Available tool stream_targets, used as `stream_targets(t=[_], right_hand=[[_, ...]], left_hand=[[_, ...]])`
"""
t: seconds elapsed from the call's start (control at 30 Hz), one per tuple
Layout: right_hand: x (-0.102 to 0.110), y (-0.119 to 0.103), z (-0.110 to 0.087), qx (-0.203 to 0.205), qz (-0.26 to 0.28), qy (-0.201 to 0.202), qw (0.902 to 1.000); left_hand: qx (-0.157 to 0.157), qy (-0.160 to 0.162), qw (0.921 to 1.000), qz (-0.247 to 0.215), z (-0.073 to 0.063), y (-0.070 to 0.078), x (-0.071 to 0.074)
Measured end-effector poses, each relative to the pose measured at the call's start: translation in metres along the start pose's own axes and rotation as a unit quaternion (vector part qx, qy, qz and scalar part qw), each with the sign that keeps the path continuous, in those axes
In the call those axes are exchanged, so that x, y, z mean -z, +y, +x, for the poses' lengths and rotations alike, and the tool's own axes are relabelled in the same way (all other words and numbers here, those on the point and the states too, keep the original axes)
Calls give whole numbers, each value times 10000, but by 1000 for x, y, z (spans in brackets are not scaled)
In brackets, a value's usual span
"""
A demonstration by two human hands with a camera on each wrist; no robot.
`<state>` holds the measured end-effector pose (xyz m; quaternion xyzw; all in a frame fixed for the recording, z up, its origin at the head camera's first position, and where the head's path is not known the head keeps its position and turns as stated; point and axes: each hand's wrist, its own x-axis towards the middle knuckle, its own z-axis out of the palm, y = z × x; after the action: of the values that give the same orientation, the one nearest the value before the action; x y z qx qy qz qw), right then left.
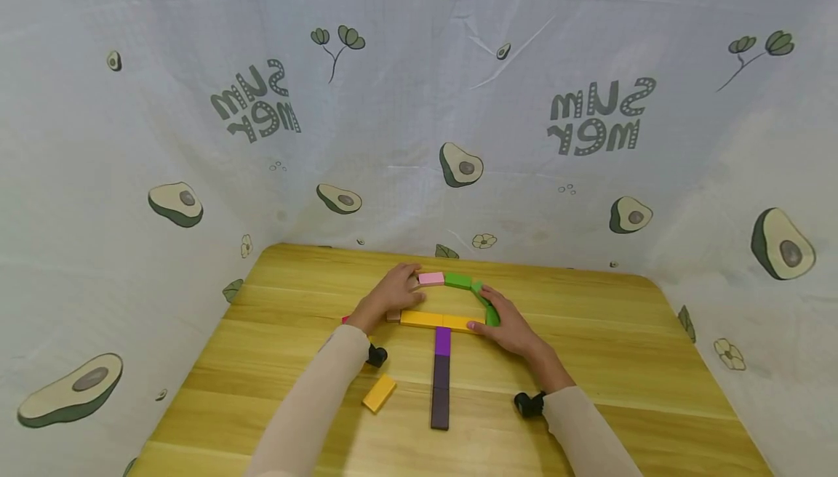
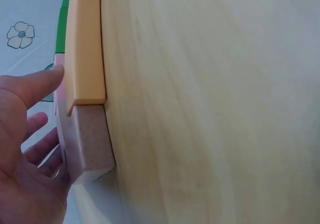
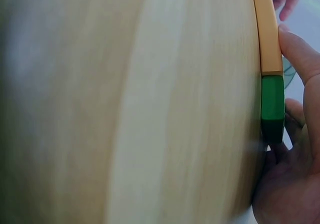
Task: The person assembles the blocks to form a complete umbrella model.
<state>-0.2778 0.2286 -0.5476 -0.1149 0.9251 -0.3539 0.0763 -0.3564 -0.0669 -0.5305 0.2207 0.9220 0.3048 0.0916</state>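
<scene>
On the table, several flat blocks form an arch above a straight bar. My left hand [image 1: 395, 291] lies over the arch's left end, beside a pink block [image 1: 431, 279]. In the left wrist view its fingers pass outside a brownish-pink block [image 2: 92, 141], which abuts a yellow block [image 2: 90, 48]. My right hand [image 1: 513, 328] spans the right end: its thumb touches the bar's right yellow block [image 1: 456, 323], and its fingers rest along green blocks [image 1: 492, 315]. A purple block [image 1: 443, 341] and dark purple blocks [image 1: 441, 390] run down from the bar's middle. My left hand partly hides the arch.
A loose yellow block [image 1: 380, 393] lies left of the dark purple column. A red piece [image 1: 345, 320] shows partly behind the left wrist. Black wrist cameras [image 1: 529, 404] sit at both sleeves. Behind the wooden table [image 1: 622, 331] hangs a printed white cloth [image 1: 406, 84].
</scene>
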Motion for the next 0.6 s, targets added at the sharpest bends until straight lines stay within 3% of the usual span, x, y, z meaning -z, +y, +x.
stream_targets(t=[0.27,0.43,0.6], right_hand=[[-1,-1,0,101,-12,44,9999],[-1,0,0,95,-22,44,9999],[-1,1,0,56,-74,26,10000]], left_hand=[[10,-73,9999,89,-14,3,6],[29,29,9999,-142,-26,10,5],[-107,168,9998,-94,-39,17,3]])
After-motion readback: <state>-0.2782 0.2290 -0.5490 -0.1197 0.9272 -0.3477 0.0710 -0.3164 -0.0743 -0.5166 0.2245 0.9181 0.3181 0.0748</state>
